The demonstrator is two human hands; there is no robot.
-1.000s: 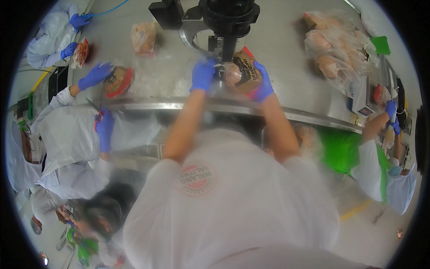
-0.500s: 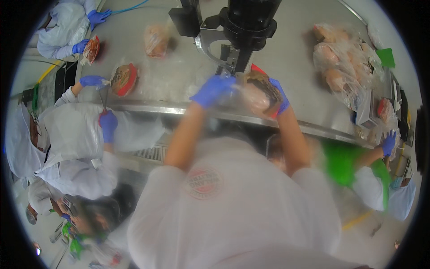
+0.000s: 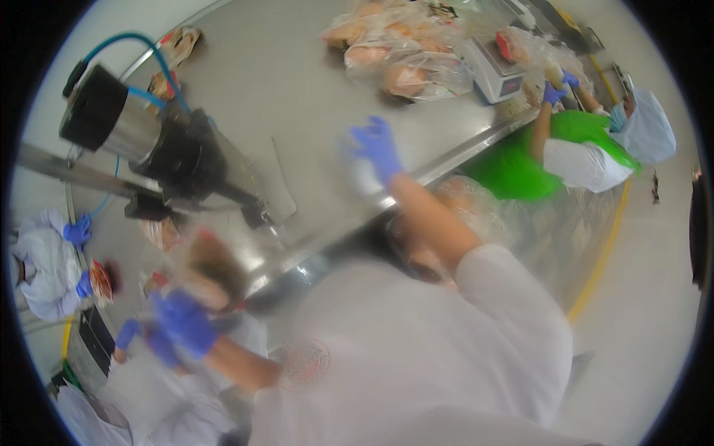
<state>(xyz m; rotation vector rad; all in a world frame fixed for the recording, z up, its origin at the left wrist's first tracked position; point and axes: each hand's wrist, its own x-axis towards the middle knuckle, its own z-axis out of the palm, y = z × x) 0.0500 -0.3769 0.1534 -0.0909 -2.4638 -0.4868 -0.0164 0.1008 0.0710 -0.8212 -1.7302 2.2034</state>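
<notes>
My right hand (image 3: 378, 151), in a blue glove, is raised over the steel table (image 3: 312, 82). Its fingers are apart and nothing shows in them. My left hand (image 3: 184, 324), also gloved in blue, is smeared by motion at the near left edge of the table. Close beyond it is a blurred bagged piece of meat (image 3: 214, 271) with some red on its wrapping. Whether my left fingers touch it or hold it is not clear. Between my hands stands a black and silver clipping machine (image 3: 182, 160), its narrow tip pointing down at the table.
Several bagged pieces of meat (image 3: 405, 52) lie at the far side, beside a white scale (image 3: 494, 70). At right a co-worker in a green apron (image 3: 576, 145) handles a bag. Co-workers' gloved hands (image 3: 160, 348) are close to my left hand. A blue hose (image 3: 141, 37) arches over the machine.
My view has swung to the right. My hands have parted: the right has let go of the bagged meat and moved right; the left and the bagged meat are now left of the machine.
</notes>
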